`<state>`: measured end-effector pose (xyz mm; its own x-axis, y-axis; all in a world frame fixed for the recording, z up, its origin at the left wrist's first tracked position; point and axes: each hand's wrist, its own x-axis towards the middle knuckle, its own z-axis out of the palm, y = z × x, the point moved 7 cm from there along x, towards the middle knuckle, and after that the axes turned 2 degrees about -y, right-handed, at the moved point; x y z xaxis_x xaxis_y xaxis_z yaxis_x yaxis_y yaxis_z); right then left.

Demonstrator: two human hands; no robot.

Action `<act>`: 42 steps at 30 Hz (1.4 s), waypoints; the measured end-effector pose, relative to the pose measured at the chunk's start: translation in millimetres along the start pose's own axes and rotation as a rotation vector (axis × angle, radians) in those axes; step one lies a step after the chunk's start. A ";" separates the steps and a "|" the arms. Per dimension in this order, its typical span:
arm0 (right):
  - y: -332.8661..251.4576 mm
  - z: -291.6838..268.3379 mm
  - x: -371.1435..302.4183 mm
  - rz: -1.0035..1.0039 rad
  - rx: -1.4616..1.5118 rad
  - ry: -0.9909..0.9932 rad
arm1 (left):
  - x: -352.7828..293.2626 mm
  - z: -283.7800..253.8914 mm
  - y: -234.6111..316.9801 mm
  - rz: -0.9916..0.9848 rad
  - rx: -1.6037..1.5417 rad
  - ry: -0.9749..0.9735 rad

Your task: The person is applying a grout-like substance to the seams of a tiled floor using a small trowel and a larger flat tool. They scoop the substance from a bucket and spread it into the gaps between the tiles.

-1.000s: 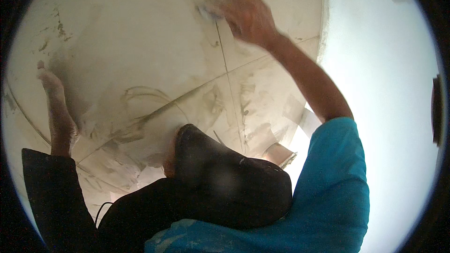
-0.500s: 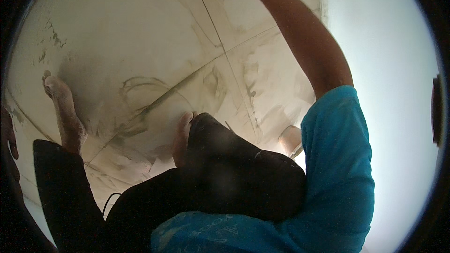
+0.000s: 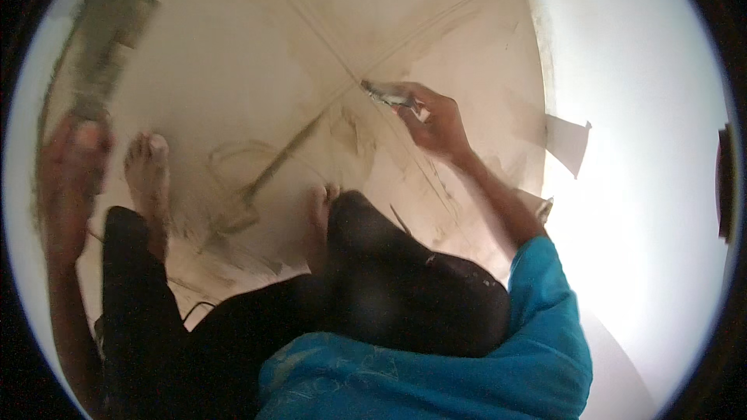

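My left hand (image 3: 78,171), a little blurred, is closed around the handle of a putty knife at the left side. The putty knife's wide grey blade (image 3: 120,19) points away from me over the floor. My right hand (image 3: 437,123) is closed on a small hand tool (image 3: 387,98), whose exact kind I cannot make out. The tool's dark tip is at the crossing of two joint lines (image 3: 359,78) in the pale tiled floor (image 3: 233,54). Grey smears of paste or dust lie along the joints.
My bare feet (image 3: 149,171) are on the floor, one partly behind my dark-trousered knee (image 3: 366,241). At right rises a bright white wall (image 3: 638,155). A flat grey piece (image 3: 572,142) and a small container-like object (image 3: 534,204) are near its base. A thin black cable (image 3: 196,308) curves beside my leg.
My right hand has come back from the far top edge to the joint crossing. My left hand has moved in from the left edge, bringing the putty knife into view.
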<state>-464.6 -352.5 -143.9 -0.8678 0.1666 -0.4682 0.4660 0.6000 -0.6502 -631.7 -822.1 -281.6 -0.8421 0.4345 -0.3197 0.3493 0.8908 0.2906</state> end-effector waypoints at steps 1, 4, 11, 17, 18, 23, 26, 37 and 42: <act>1.0 -13.1 2.4 0.124 0.362 0.118 | 28.8 -93.9 90.5 0.040 -0.359 -0.212; -55.5 -37.2 4.9 -0.085 1.021 0.356 | 37.5 -201.2 212.7 0.107 -0.625 -0.478; -123.0 -65.7 -17.9 -0.429 0.886 0.770 | 38.5 -200.5 276.2 0.299 -0.720 -0.586; -172.1 -62.5 -27.3 -0.517 0.117 0.805 | 42.1 -208.7 284.8 0.362 -0.710 -0.611; -180.0 -61.0 -24.9 -0.578 0.076 0.787 | 42.8 -208.8 283.6 0.383 -0.690 -0.619; -174.1 -63.2 -10.1 -0.868 -0.001 0.651 | 49.2 -219.1 288.0 0.537 -0.513 -0.587; -169.4 -67.0 -5.5 -0.883 -0.118 0.543 | 52.3 -220.4 282.4 0.593 -0.415 -0.559; -132.4 -48.1 12.0 -0.406 1.465 0.517 | 51.3 -186.6 274.4 0.446 -0.768 -0.504; -147.8 -41.8 9.7 -0.409 1.565 0.558 | 47.2 -171.7 286.2 0.395 -0.945 -0.492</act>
<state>-549.0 -406.9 -27.3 -0.7566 0.6452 -0.1058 -0.3679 -0.5539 -0.7469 -642.1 -569.4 -58.7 -0.4161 0.8536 -0.3135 -0.0711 0.3132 0.9470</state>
